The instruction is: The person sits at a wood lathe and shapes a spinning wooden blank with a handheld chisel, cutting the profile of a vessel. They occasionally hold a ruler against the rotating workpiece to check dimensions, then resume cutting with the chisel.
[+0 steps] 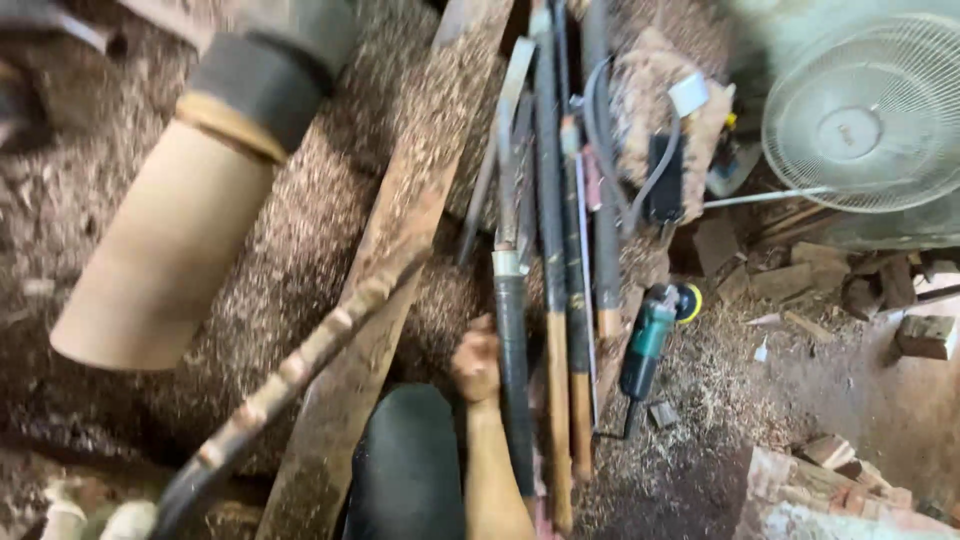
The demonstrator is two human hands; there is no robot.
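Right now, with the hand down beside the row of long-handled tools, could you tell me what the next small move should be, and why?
Probably a short shift of the right hand to the side, to close on the dark-handled tool next to it. The hand looks loosely curled and empty on the shavings, beside that handle, nearest in the row of turning tools. The left hand is out of view.

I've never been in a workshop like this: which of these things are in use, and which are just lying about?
Seemingly in use: the right hand, right beside the long-handled tools; the wooden cylinder; the knobbly stick crossing the plank.
Lying about: grinder, fan, wood blocks, sawdust.
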